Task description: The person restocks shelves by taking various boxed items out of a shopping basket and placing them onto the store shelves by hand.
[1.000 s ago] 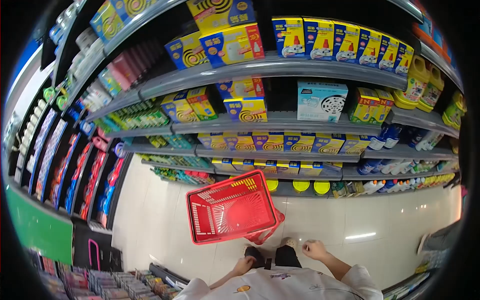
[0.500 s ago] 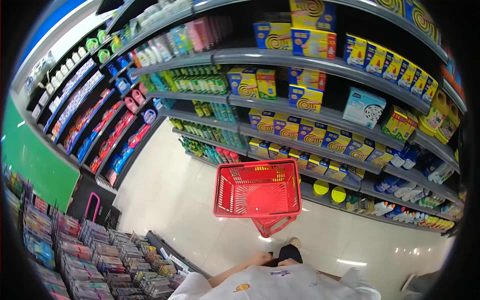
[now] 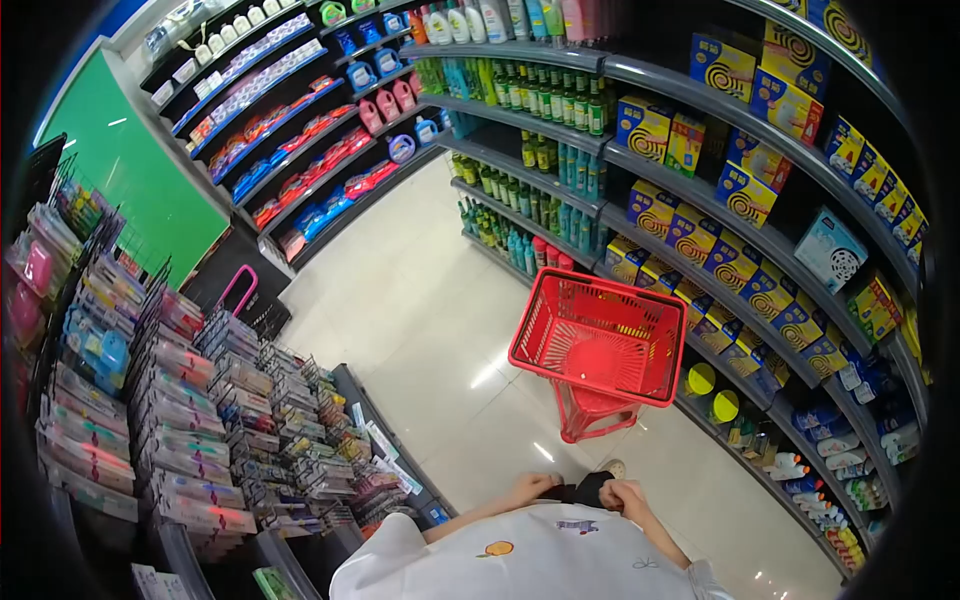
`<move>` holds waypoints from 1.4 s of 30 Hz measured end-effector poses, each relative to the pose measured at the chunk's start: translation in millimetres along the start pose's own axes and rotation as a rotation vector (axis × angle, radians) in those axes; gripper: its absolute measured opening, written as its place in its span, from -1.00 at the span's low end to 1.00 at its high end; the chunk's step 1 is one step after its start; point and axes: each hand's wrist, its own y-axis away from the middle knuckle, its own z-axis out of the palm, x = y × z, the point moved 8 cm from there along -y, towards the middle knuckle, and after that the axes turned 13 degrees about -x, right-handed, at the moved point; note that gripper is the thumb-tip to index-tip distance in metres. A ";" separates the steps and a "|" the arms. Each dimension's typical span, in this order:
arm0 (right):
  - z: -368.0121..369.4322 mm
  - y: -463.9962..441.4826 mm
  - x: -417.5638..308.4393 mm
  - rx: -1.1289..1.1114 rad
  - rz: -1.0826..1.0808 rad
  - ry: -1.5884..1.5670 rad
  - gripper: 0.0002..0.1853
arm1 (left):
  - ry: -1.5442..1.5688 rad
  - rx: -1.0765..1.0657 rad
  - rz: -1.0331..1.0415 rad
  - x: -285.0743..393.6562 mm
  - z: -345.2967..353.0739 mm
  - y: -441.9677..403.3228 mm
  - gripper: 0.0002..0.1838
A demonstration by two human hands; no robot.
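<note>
My left hand (image 3: pixel 533 488) is at my waist with its fingers curled, at the lower middle of the view. To its right, my right hand (image 3: pixel 622 495) is also closed, in front of my dark trousers. Whether anything small is inside either hand is too small to tell. Beyond both hands, a red shopping basket (image 3: pixel 607 358) rests on a red stand (image 3: pixel 592 412) on the floor. Neither hand touches the basket, and no goods show inside it.
Shelves (image 3: pixel 690 235) of yellow and blue boxes and green bottles curve along the right. Racks (image 3: pixel 190 440) of small hanging packs stand at the left. A far shelf unit (image 3: pixel 290 150) holds red and blue packs. Pale floor (image 3: pixel 400 290) runs between them.
The view has turned left, so the basket and shelves now lie farther right. My right hand has come in from the side to my waist. The other person's leg has left the view.
</note>
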 end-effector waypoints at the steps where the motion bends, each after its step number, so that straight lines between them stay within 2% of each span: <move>1: 4.6 8.2 -11.8 0.043 -0.021 0.188 -0.68 | 0.123 -0.016 0.122 44.3 -5.4 14.8 -0.63; 2: 5.8 14.0 -20.2 0.088 -0.045 0.375 -0.66 | 0.167 -0.062 0.103 46.9 -13.8 21.0 -0.64; 4: 3.3 24.1 22.5 -0.078 0.194 0.521 -0.70 | 0.259 -0.160 0.055 52.3 -19.4 35.1 -0.65; 7: 12.0 48.9 67.1 -0.116 0.271 0.400 -0.76 | -0.046 -0.288 0.189 120.4 18.1 60.3 -0.61; 10: 4.9 50.9 79.2 -0.095 0.226 0.366 -0.77 | -0.103 -0.444 0.197 69.0 52.6 57.7 -0.58; 13: 25.6 52.1 56.2 0.003 0.151 0.489 -0.80 | -0.074 -0.408 0.140 32.0 62.9 69.1 -0.59; 17: 54.2 58.8 20.8 0.177 0.107 0.691 -0.78 | -0.026 -0.269 0.147 23.1 55.9 88.2 -0.61; 19: 61.6 64.5 5.8 0.211 0.214 0.787 -0.74 | 0.010 -0.223 0.179 27.9 58.6 87.3 -0.62; 21: 68.6 77.2 -2.0 0.118 0.429 0.872 -0.63 | 0.052 -0.210 0.219 39.8 61.0 87.6 -0.63; 24: 66.9 103.2 3.1 0.259 0.433 0.708 -0.63 | 0.117 -0.264 0.306 71.7 66.9 84.0 -0.64; 25: 69.4 111.1 0.0 0.278 0.511 0.597 -0.64 | 0.131 -0.283 0.354 84.9 69.8 83.7 -0.61; 27: 70.1 119.8 -13.4 0.315 0.650 0.386 -0.66 | 0.202 -0.294 0.272 92.5 65.2 85.5 -0.53; 29: 54.4 132.1 -16.1 0.216 0.471 0.296 -0.69 | 0.310 -0.197 0.217 90.9 47.4 93.5 -0.48; 30: 44.3 145.1 -17.2 0.212 0.462 0.119 -0.70 | 0.285 -0.104 0.287 94.5 35.1 97.5 -0.48; 32: 37.7 165.8 -24.1 0.204 0.440 -0.236 -0.74 | 0.215 0.023 0.272 96.3 8.9 110.0 -0.55; 35: 56.2 167.1 -22.1 0.135 0.613 0.259 -0.76 | 0.264 0.088 0.263 72.0 -18.9 132.0 -0.59; 36: 59.7 178.5 15.4 0.074 0.728 0.283 -0.77 | 0.204 0.089 0.275 63.7 -14.4 140.0 -0.60; 37: 70.6 163.4 9.3 0.166 0.699 0.281 -0.78 | 0.145 0.091 0.288 51.2 -8.2 146.8 -0.60; 38: 80.9 148.3 2.9 0.257 0.671 0.280 -0.78 | -0.053 0.008 0.322 41.0 4.1 149.2 -0.63; 41: 58.8 200.0 92.1 0.515 0.804 0.124 -0.78 | 0.053 0.034 0.295 25.0 23.0 145.7 -0.65; 42: 54.4 201.9 102.9 0.462 0.762 0.196 -0.80 | 0.071 0.061 0.268 26.4 26.8 144.6 -0.65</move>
